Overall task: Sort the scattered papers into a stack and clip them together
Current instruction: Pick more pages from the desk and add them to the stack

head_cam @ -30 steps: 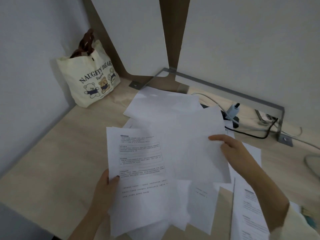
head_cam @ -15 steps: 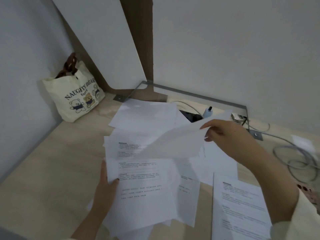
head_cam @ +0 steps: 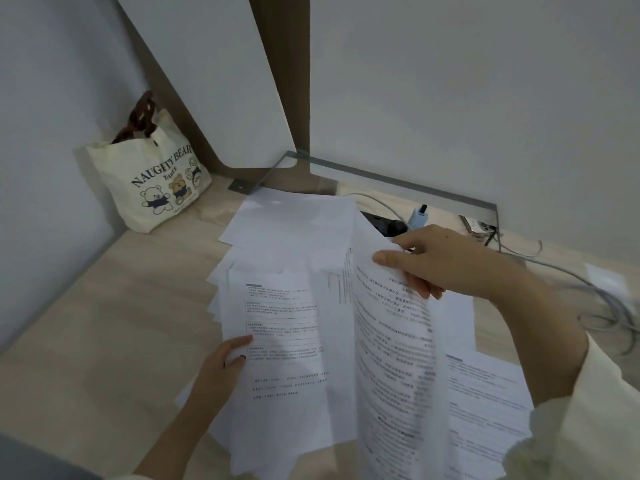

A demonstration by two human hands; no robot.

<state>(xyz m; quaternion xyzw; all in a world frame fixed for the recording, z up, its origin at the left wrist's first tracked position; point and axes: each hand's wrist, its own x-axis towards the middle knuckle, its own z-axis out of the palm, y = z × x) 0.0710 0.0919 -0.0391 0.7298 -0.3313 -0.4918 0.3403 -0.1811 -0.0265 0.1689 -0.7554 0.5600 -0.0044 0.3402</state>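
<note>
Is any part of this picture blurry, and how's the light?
Head view: the sheet pinched by the right hand is motion-blurred, print smeared; the stack in the left hand reads sharper; cables at right smear too; light dim, no glare.

Pale wooden desk (head_cam: 104,323) meets white walls (head_cam: 450,98), dimly lit.

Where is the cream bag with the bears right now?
In the head view, the bag stands at the far left of the desk, against the wall, beyond the left hand and left of the papers that it and the right hand hold.
</note>
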